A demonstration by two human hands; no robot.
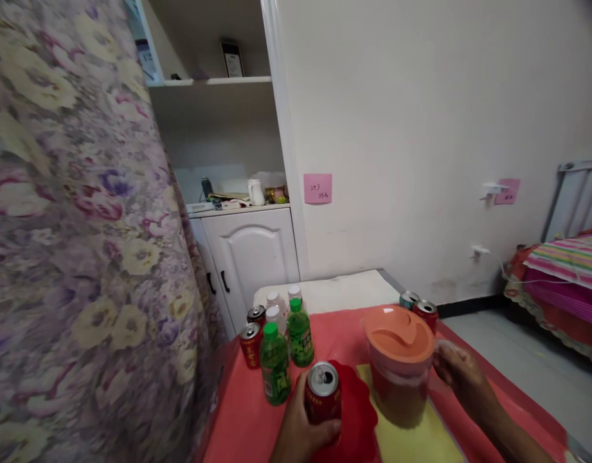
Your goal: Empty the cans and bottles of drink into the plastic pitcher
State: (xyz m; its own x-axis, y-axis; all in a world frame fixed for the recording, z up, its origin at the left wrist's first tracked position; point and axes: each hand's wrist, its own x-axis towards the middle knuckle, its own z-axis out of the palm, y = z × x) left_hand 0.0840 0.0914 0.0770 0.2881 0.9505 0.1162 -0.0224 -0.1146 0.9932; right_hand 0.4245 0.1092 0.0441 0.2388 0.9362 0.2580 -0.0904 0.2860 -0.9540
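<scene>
My left hand (303,429) is wrapped round a dark red drink can (323,400), whose top is opened. The can is upright over a red scalloped-edged tray or mat (360,411); whether its base touches is hidden. On the right, my right hand (459,373) is closed on the handle side of a clear plastic pitcher (400,392). An orange lid (402,334) covers the pitcher, and brownish liquid shows inside. The pitcher is upright over a yellow sheet (411,440). Two green bottles (275,366) stand just beyond my left hand.
Behind the green bottles are several white-capped bottles (273,316) and two red cans (251,347). Two more cans (425,315) stand behind the pitcher, on the red tablecloth (247,418). A floral curtain (83,257) hangs left; a white cabinet (252,257) and wall lie beyond.
</scene>
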